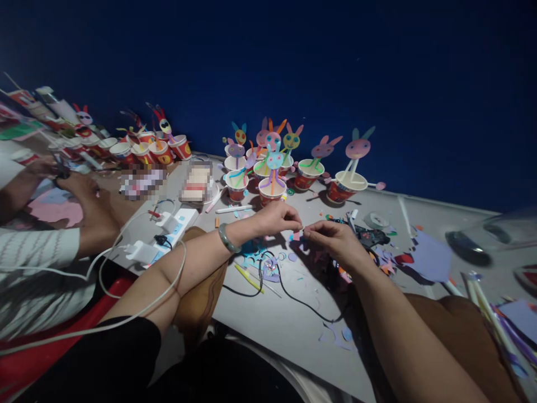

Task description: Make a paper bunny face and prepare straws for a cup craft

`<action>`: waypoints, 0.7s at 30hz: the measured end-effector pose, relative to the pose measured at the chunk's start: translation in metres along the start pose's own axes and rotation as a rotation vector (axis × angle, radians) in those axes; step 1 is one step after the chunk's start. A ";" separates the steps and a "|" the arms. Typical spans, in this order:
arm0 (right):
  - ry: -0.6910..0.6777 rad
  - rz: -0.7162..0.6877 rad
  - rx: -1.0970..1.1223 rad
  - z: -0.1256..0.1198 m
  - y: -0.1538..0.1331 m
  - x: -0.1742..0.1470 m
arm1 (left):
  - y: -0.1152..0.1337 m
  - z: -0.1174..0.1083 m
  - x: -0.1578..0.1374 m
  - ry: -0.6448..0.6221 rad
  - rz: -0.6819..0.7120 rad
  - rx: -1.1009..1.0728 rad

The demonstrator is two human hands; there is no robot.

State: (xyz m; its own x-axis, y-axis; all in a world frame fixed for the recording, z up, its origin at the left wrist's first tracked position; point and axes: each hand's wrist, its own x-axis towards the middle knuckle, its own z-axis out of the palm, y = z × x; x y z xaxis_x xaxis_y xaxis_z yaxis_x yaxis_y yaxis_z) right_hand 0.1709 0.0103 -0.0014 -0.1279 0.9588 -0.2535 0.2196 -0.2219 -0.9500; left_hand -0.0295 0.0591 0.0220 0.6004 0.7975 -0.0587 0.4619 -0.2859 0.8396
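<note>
My left hand (279,217), with a bracelet (229,238) on its wrist, is closed in a pinch above the middle of the table. Facing it, my right hand (338,240) pinches too, and the fingertips of both nearly meet. A tiny pale bit shows between them, too small to name. Just beyond the left hand stands a red paper cup (272,193) with a light blue rabbit-faced paper figure (275,160) rising from it. Cut paper scraps (292,257) lie under both hands. A pen (235,210) rests left of my left hand's fingers.
Several more cups with paper rabbits, including a pink one (358,149), line the wall side. A power strip (176,229) with white cables sits left. A black cord (293,299) crosses the table. At right are a tape roll (375,219) and purple paper (430,257). Another person's hands (79,193) work at far left.
</note>
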 end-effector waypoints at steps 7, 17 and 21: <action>-0.080 0.025 0.006 0.002 0.003 0.001 | 0.000 0.001 0.000 0.014 0.016 -0.025; -0.155 0.050 -0.021 0.002 0.003 0.002 | -0.002 0.005 0.000 -0.031 0.057 0.073; -0.209 0.064 -0.023 -0.001 0.001 0.001 | -0.002 0.004 -0.001 -0.053 0.062 0.096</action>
State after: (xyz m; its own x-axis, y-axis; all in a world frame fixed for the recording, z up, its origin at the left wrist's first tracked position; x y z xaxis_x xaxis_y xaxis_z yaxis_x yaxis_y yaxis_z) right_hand 0.1720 0.0110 -0.0029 -0.3104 0.8846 -0.3482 0.2559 -0.2750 -0.9268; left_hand -0.0285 0.0569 0.0185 0.6624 0.7482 -0.0385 0.4815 -0.3858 0.7870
